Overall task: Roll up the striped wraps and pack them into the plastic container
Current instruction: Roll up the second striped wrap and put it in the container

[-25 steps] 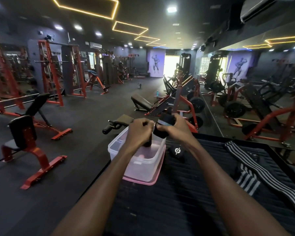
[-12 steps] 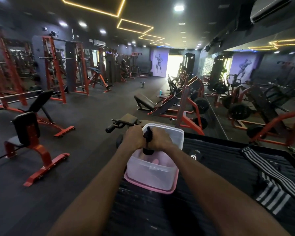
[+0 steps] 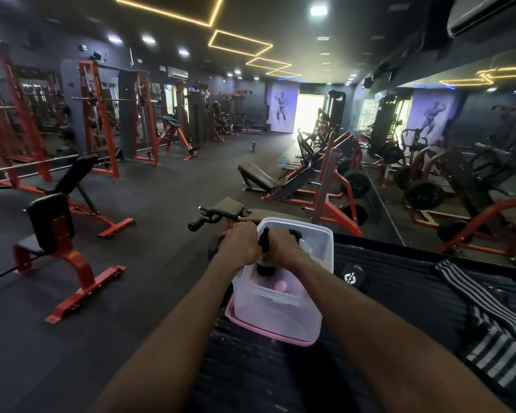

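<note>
The head camera is the only view. Both hands are over the open plastic container (image 3: 283, 296), which sits on a pink lid (image 3: 268, 333) at the near-left corner of a dark ribbed platform (image 3: 399, 296). The left hand (image 3: 241, 245) and the right hand (image 3: 283, 248) are pressed close together, fingers curled round a dark roll (image 3: 265, 268) that hangs between them. The roll's lower end is inside the container, just above a pink patch on its floor, and I cannot tell whether it touches the bottom.

The step in hand looks like the packing of one rolled wrap: the rolling of this piece seems done and it is being lowered into the container. The next move calls for seating the roll against a wall or corner so it cannot spring open, then letting go with both hands without dragging the loose end back out.

More work is left. A long striped wrap (image 3: 483, 296) lies unrolled on the platform to the right, well apart from the container, with another striped piece (image 3: 495, 356) bunched nearer the camera. A small dark item with a white logo (image 3: 350, 277) lies just beside the container's right wall.
</note>
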The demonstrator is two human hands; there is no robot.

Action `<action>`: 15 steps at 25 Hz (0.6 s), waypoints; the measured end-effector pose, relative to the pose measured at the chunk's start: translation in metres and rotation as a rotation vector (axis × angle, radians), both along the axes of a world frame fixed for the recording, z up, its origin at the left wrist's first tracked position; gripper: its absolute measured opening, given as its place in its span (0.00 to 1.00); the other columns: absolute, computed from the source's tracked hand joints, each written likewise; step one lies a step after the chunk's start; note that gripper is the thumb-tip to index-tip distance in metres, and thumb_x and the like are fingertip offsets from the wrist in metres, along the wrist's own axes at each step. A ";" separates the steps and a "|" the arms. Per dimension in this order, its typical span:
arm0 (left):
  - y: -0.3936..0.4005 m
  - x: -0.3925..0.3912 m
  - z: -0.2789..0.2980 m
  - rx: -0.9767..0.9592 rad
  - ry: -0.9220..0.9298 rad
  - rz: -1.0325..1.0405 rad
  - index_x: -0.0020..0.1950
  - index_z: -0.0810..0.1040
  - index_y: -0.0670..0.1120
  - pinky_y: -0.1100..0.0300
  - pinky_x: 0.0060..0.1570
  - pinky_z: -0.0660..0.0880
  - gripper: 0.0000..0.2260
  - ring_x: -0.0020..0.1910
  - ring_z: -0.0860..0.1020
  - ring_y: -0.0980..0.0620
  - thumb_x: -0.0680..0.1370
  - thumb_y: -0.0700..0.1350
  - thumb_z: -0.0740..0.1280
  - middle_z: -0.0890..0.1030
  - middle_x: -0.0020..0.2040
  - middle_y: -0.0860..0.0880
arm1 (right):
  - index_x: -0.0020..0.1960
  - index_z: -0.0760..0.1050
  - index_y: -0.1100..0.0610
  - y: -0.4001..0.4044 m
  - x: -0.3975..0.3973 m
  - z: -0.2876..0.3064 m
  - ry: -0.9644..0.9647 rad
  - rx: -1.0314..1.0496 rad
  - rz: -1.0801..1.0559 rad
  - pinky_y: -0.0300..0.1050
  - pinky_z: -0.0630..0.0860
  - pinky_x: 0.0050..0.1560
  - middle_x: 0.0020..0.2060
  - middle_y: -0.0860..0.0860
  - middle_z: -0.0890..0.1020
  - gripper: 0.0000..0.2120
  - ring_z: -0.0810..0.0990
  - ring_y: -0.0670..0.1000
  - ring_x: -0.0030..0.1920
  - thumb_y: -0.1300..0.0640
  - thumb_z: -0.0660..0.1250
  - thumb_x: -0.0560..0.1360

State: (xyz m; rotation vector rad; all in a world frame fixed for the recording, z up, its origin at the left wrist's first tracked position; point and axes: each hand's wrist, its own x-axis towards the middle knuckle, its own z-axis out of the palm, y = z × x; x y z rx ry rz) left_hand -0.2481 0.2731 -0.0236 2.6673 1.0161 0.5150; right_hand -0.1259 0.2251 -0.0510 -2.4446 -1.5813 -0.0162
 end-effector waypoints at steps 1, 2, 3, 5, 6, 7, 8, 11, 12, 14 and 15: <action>0.002 0.000 0.000 -0.009 0.003 0.003 0.35 0.71 0.43 0.52 0.41 0.73 0.06 0.47 0.80 0.36 0.70 0.38 0.67 0.82 0.46 0.37 | 0.51 0.76 0.56 0.001 0.000 -0.001 0.016 0.024 0.002 0.48 0.75 0.45 0.47 0.56 0.84 0.13 0.82 0.59 0.50 0.52 0.71 0.69; 0.003 0.000 0.000 -0.013 0.008 0.005 0.34 0.69 0.44 0.51 0.41 0.74 0.08 0.47 0.80 0.36 0.70 0.38 0.67 0.82 0.46 0.36 | 0.57 0.73 0.58 0.000 0.000 -0.002 0.026 0.062 0.009 0.50 0.76 0.47 0.50 0.58 0.83 0.18 0.82 0.60 0.52 0.53 0.71 0.69; 0.004 0.000 0.000 -0.018 0.002 0.009 0.34 0.69 0.43 0.50 0.41 0.75 0.08 0.47 0.80 0.36 0.70 0.38 0.67 0.82 0.46 0.36 | 0.62 0.69 0.60 0.000 0.000 -0.002 0.027 0.100 0.023 0.52 0.77 0.50 0.52 0.60 0.82 0.24 0.81 0.62 0.54 0.54 0.71 0.70; 0.008 0.001 -0.001 -0.018 -0.020 0.017 0.40 0.75 0.40 0.49 0.42 0.74 0.05 0.48 0.80 0.36 0.72 0.41 0.68 0.82 0.47 0.37 | 0.68 0.66 0.60 -0.001 -0.002 0.000 -0.005 0.152 0.066 0.56 0.77 0.53 0.57 0.62 0.79 0.28 0.79 0.64 0.57 0.57 0.70 0.71; 0.010 0.003 -0.002 -0.009 -0.027 0.021 0.43 0.77 0.39 0.49 0.43 0.75 0.06 0.48 0.80 0.36 0.73 0.43 0.68 0.82 0.48 0.38 | 0.68 0.66 0.58 -0.001 -0.003 0.001 -0.021 0.161 0.081 0.57 0.78 0.53 0.58 0.62 0.78 0.27 0.78 0.64 0.57 0.57 0.70 0.72; 0.010 0.004 -0.002 0.006 -0.024 0.022 0.44 0.78 0.40 0.50 0.44 0.75 0.07 0.49 0.80 0.37 0.74 0.44 0.68 0.82 0.49 0.38 | 0.67 0.69 0.57 -0.002 -0.003 0.003 -0.039 0.143 0.085 0.58 0.78 0.53 0.58 0.62 0.77 0.24 0.78 0.64 0.57 0.57 0.69 0.72; 0.010 0.006 -0.002 0.031 -0.021 0.020 0.45 0.79 0.40 0.50 0.45 0.75 0.08 0.50 0.80 0.37 0.74 0.45 0.67 0.82 0.49 0.39 | 0.64 0.72 0.56 -0.003 -0.003 0.004 -0.062 0.103 0.089 0.57 0.78 0.53 0.58 0.61 0.77 0.21 0.79 0.64 0.56 0.56 0.68 0.72; 0.007 0.012 0.001 0.108 -0.033 0.038 0.47 0.80 0.43 0.49 0.49 0.76 0.12 0.53 0.79 0.37 0.71 0.50 0.63 0.82 0.52 0.41 | 0.57 0.76 0.53 -0.014 -0.005 0.014 -0.042 0.111 0.099 0.55 0.79 0.51 0.56 0.58 0.80 0.16 0.80 0.62 0.56 0.52 0.67 0.70; 0.004 0.014 0.004 0.117 -0.047 0.046 0.46 0.79 0.44 0.47 0.50 0.76 0.12 0.54 0.78 0.37 0.71 0.50 0.62 0.81 0.52 0.41 | 0.58 0.76 0.54 -0.020 -0.005 0.021 -0.003 0.168 0.085 0.55 0.78 0.51 0.56 0.58 0.80 0.17 0.80 0.62 0.56 0.51 0.68 0.70; -0.003 0.020 0.010 0.161 -0.082 0.035 0.44 0.77 0.46 0.45 0.54 0.75 0.11 0.56 0.77 0.37 0.71 0.50 0.60 0.80 0.52 0.42 | 0.57 0.78 0.56 -0.032 0.003 0.038 0.048 0.304 0.010 0.55 0.78 0.52 0.55 0.59 0.80 0.15 0.79 0.63 0.55 0.51 0.66 0.72; -0.009 0.024 0.013 0.161 -0.085 0.027 0.46 0.78 0.46 0.45 0.55 0.75 0.11 0.58 0.77 0.37 0.72 0.49 0.60 0.80 0.53 0.43 | 0.53 0.79 0.56 -0.039 0.008 0.047 0.051 0.371 -0.044 0.54 0.78 0.52 0.53 0.58 0.81 0.13 0.80 0.62 0.54 0.52 0.64 0.72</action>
